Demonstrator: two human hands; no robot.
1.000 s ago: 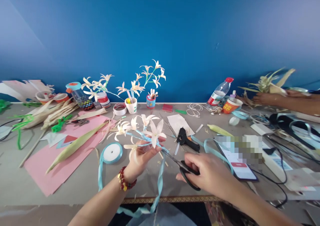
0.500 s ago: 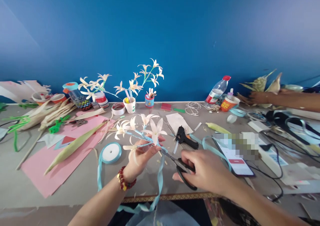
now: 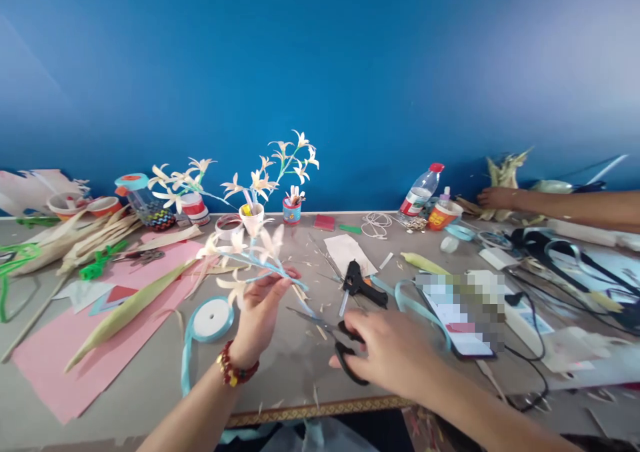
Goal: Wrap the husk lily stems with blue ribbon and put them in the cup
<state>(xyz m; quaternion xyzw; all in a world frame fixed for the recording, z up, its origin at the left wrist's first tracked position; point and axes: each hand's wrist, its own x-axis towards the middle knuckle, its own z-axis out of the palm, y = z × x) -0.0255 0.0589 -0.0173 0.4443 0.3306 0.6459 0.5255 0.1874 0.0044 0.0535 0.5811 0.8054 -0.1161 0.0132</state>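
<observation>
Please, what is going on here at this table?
A person works at a cluttered craft table. The left hand holds up a flower sprig wrapped in light-blue ribbon. The right hand grips black-handled scissors, tips pointing toward the sprig. A ribbon spool and a black glue gun lie close by. At far right, another person's hand touches dried husks.

The desk [image 3: 295, 372] is bare near its front edge between the left hand [image 3: 257, 312] and the right hand [image 3: 390, 352]; only the scissors [image 3: 325, 324] reach into this gap. A ribbon spool [image 3: 213, 319] blocks the left, a glue gun [image 3: 363, 285] the back, and a phone [image 3: 457, 319] the right.
</observation>
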